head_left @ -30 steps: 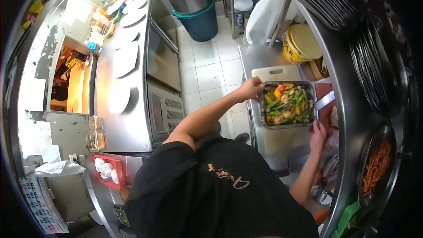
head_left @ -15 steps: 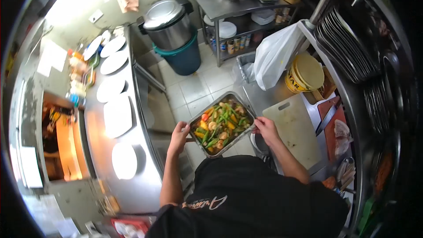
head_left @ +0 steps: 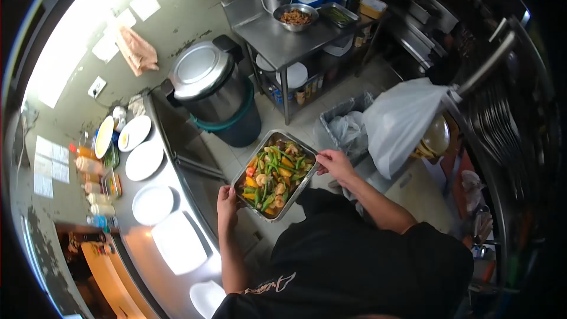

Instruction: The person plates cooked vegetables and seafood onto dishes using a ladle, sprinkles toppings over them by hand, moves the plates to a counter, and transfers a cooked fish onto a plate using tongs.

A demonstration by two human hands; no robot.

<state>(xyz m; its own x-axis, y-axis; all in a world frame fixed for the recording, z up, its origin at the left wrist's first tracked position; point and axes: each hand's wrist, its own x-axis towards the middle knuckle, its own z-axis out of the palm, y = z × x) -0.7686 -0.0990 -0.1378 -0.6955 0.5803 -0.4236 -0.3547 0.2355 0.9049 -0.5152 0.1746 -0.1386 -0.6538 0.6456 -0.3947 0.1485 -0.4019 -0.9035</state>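
A rectangular metal tray [head_left: 276, 175] full of cooked vegetables and shrimp is held in the air over the floor, in front of my body. My left hand [head_left: 227, 205] grips its lower left edge, with the fingers closed on the rim. On the opposite side, my right hand [head_left: 334, 164] pinches the rim at the right. Green beans, yellow pieces and a red piece show in the food. The tray is turned at an angle.
White plates [head_left: 144, 160] line the steel counter at left, beside sauce bottles [head_left: 90, 165]. A large steel pot [head_left: 204, 71] stands in a teal bin. Ahead is a steel table [head_left: 260, 29] with a bowl [head_left: 296, 18]. A white bag [head_left: 401, 121] hangs at right.
The tray has been lifted off the cutting board at the right and carried left, both hands on it. The view has turned toward the pot and the back table.
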